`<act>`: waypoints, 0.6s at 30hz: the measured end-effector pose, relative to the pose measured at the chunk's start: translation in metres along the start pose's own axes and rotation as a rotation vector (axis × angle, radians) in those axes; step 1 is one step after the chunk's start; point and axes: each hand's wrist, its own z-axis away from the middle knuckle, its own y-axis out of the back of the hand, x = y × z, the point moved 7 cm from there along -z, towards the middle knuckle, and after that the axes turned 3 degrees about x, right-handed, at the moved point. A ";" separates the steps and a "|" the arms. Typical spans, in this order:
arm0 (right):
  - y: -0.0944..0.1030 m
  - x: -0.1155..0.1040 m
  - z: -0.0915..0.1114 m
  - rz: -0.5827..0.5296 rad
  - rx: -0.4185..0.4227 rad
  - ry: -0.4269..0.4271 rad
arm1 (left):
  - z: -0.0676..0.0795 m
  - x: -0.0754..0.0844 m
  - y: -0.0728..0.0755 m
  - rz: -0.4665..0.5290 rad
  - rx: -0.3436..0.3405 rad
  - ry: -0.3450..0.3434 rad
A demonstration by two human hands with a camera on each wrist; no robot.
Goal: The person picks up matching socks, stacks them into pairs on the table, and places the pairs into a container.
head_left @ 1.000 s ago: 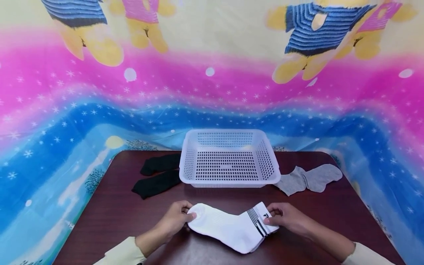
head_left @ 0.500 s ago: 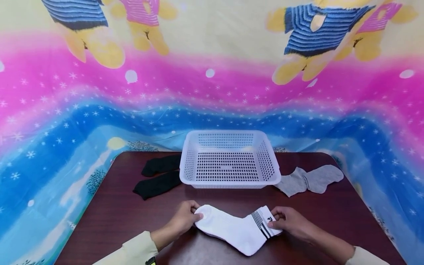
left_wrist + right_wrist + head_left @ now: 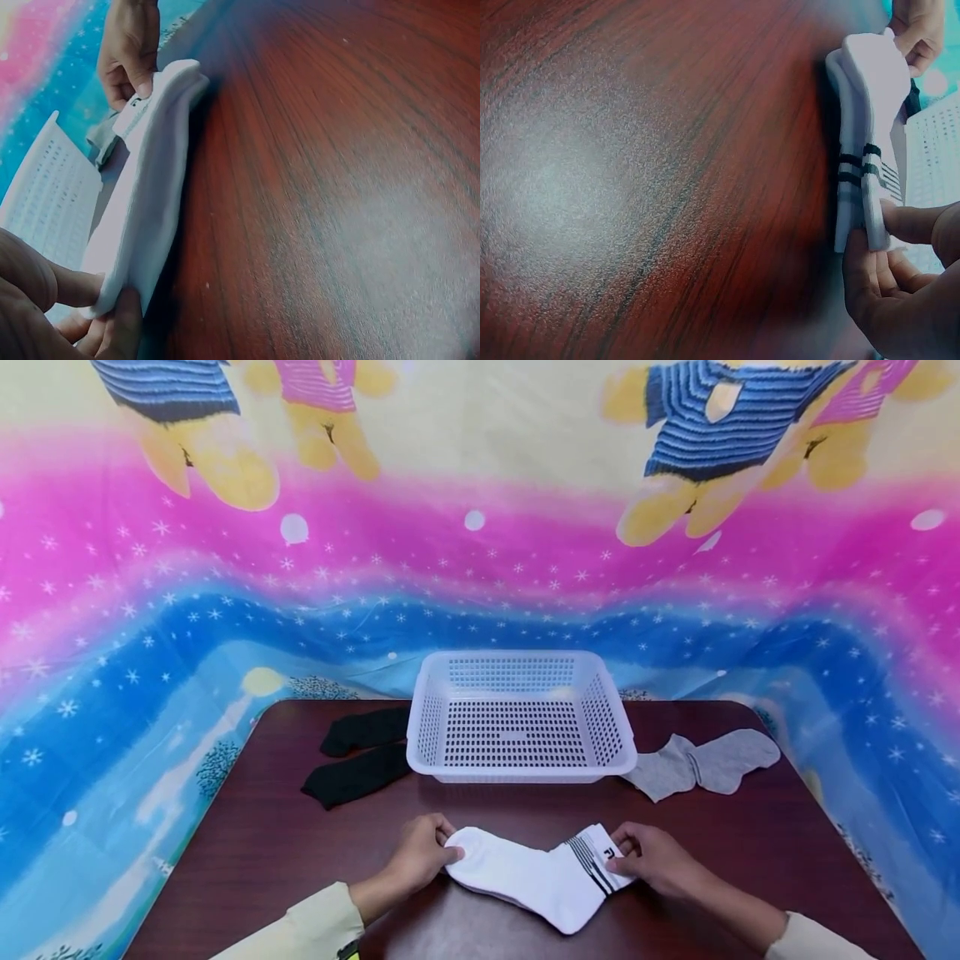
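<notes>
A pair of white socks [image 3: 517, 870], one laid over the other, stretches between the two hands above the front of the table. At the toe end, my left hand [image 3: 417, 856] pinches the fabric between thumb and fingers. My right hand [image 3: 654, 858] grips the cuff, which has dark stripes and a small black mark. In the left wrist view the two layers of the white socks [image 3: 154, 180] stand slightly apart along the lower edge. Dark bands cross both cuffs of the white socks [image 3: 866, 112] in the right wrist view.
A white perforated plastic basket [image 3: 517, 772] stands at the back of the dark wooden table [image 3: 300, 868]. Two black socks [image 3: 356, 775] lie left of it, partly hidden by it. Grey socks [image 3: 727, 762] lie to its right. A patterned cloth [image 3: 480, 568] hangs behind.
My left hand and the toe end of the white socks have shifted a little to the right. The right hand keeps its grip on the cuff, almost unmoved.
</notes>
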 end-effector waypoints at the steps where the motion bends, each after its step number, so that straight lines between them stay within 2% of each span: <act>1: 0.000 0.000 -0.001 0.007 0.006 -0.002 | 0.000 0.000 0.000 -0.011 0.004 -0.009; 5: -0.002 0.000 -0.003 0.047 0.033 -0.024 | 0.001 -0.001 0.001 -0.042 0.008 -0.031; 13: -0.002 0.004 -0.004 0.105 0.123 -0.159 | 0.000 0.000 0.001 -0.131 -0.011 -0.076; 18: -0.003 0.006 -0.004 0.122 0.131 -0.183 | 0.000 0.000 -0.001 -0.165 -0.019 -0.086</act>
